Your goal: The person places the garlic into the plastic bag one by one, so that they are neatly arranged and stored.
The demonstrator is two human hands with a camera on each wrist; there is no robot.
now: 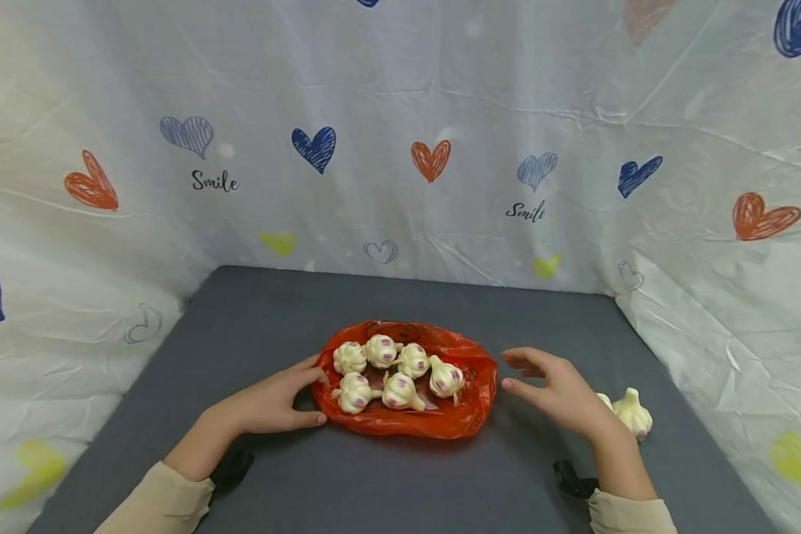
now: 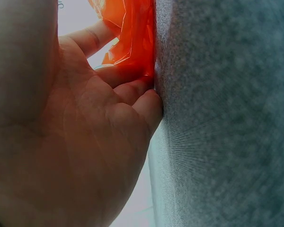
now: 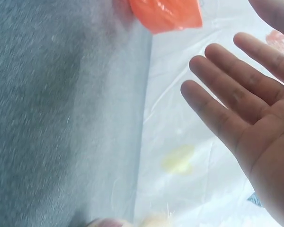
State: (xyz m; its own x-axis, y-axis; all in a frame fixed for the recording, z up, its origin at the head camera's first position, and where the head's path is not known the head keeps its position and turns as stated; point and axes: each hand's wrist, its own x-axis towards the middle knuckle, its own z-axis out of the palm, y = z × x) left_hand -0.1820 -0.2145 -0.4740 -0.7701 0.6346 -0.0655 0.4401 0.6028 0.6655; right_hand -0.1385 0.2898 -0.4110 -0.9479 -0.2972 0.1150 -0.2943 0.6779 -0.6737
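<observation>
A red plastic bag (image 1: 400, 424), its mouth spread wide, lies on the table with several white-and-purple garlic bulbs (image 1: 399, 391) inside. At the bag's left end, my left hand (image 1: 274, 400) holds the rim with bent fingers, the thumb low beside it. In the left wrist view, fingers (image 2: 132, 92) press against the thin plastic (image 2: 137, 42) close to the tabletop. My right hand (image 1: 557, 386) hovers just off the bag's right end, holding nothing. Its fingers (image 3: 232, 90) are spread and fairly straight in the right wrist view, apart from the bag (image 3: 168, 14).
More garlic (image 1: 633, 414) lies on the table right of my right wrist, one bulb partly hidden behind the arm. The grey tabletop (image 1: 400, 482) runs back to a white curtain (image 1: 400, 96) printed with hearts, which also hangs along both sides.
</observation>
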